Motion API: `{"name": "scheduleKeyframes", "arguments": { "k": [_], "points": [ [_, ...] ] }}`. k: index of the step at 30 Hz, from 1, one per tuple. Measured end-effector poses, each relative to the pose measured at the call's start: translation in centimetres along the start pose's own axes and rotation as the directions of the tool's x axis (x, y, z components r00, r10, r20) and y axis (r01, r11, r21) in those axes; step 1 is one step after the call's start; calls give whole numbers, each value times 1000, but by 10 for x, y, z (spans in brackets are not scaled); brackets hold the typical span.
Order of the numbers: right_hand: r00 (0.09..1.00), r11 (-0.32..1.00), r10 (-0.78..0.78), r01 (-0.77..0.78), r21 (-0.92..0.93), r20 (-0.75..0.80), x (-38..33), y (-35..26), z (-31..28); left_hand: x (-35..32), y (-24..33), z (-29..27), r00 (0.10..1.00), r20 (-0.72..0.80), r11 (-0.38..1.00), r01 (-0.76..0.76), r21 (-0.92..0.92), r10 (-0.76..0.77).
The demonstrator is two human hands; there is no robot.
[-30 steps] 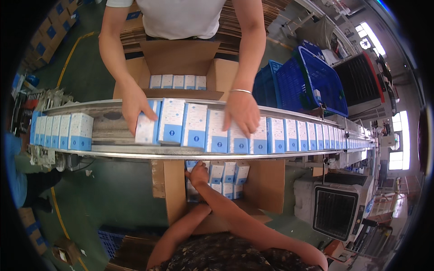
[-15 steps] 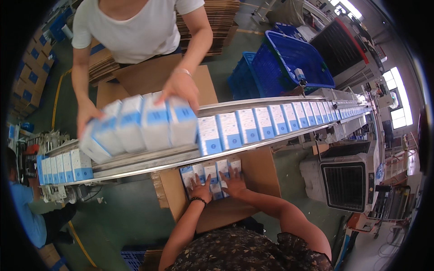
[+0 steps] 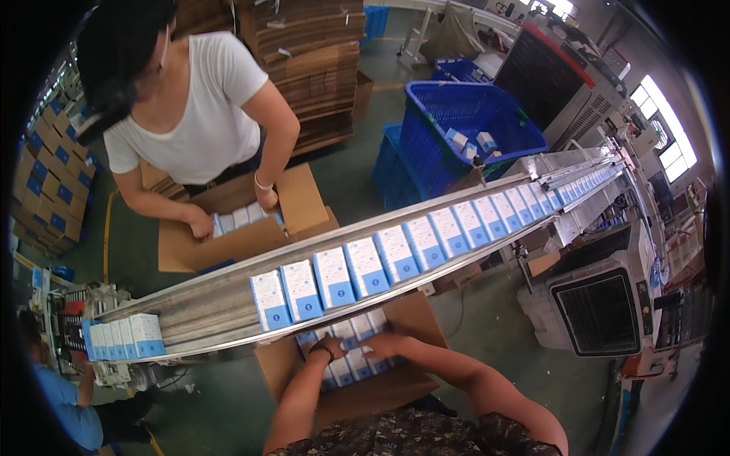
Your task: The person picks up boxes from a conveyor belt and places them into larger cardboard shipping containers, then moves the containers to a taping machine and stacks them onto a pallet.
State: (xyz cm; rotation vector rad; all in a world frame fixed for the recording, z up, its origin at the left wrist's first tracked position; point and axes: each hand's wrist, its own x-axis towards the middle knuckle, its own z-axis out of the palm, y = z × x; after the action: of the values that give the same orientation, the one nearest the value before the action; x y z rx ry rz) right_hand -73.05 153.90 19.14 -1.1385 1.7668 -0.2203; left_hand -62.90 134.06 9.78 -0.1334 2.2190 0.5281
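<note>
Small white-and-blue boxes (image 3: 359,360) stand in rows inside an open cardboard carton (image 3: 414,311) in front of me. My left hand (image 3: 331,347), with a dark beaded bracelet, reaches down among these boxes; its fingers are mostly hidden. Beside it my right hand (image 3: 384,346) rests on the box tops, fingers apart and pointing left, with no box lifted. Just beyond the carton, a conveyor (image 3: 205,311) carries a line of similar boxes (image 3: 365,266).
Across the conveyor, a co-worker in a white shirt (image 3: 213,99) has both hands in another carton (image 3: 304,201) holding boxes. A blue basket (image 3: 426,114) with loose boxes stands beyond the belt. At right is a grey machine (image 3: 593,311); more boxes (image 3: 129,337) sit at the belt's left end.
My hands have drawn closer together over the boxes, fingers less spread. The co-worker has moved a row of boxes off the conveyor into the far carton. Boxes on the belt have advanced left.
</note>
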Motion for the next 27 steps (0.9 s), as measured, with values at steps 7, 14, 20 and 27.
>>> {"name": "scheduleKeyframes", "arguments": {
  "k": [7,14,20,27],
  "points": [
    [166,990,-24,140,0,-986,-172,-40,-131,-196,99,-147,106,-919,920,-153,361,379],
    [410,944,326,-96,316,-852,-91,-37,-187,-168,-6,-203,316,-796,813,-109,-572,-517],
    [318,935,202,220,279,-926,-119,-105,-191,-233,-2,-215,271,-809,763,-278,-584,-521],
    [143,937,195,267,227,-970,-262,-134,-99,-407,162,-184,23,-990,988,-69,-139,-137]
  ]
}}
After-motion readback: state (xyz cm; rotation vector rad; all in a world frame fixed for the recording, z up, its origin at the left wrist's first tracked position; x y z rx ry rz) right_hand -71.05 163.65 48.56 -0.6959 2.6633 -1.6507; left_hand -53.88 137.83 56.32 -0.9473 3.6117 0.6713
